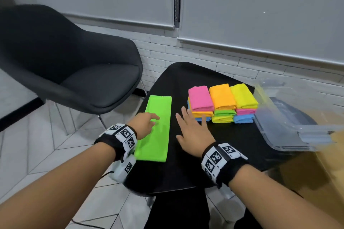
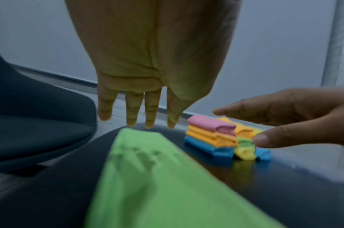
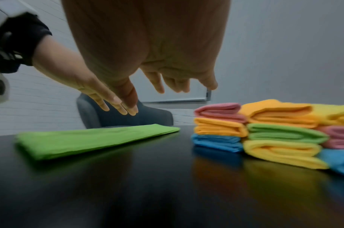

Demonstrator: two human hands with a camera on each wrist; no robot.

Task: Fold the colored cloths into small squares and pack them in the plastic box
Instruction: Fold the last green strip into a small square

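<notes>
Hands hover flat and empty over a black bench (image 1: 186,169) midway through a folding job. The left hand (image 1: 144,124), fingers straight, hangs just above the green cloth (image 1: 155,128), which lies as a long narrow strip near the bench's left edge, apparently laid out for its next crosswise folds. The right hand (image 1: 192,132), fingers spread wide, floats above bare bench between the strip and the folded stacks (image 1: 223,104). Those nine small squares, pink, orange, yellow, green and blue, sit in three touching piles, likely staged for packing together. The clear plastic box (image 1: 290,117) waits just beside them at the right edge; it appears to hold no cloths yet, though blur obscures its interior.
</notes>
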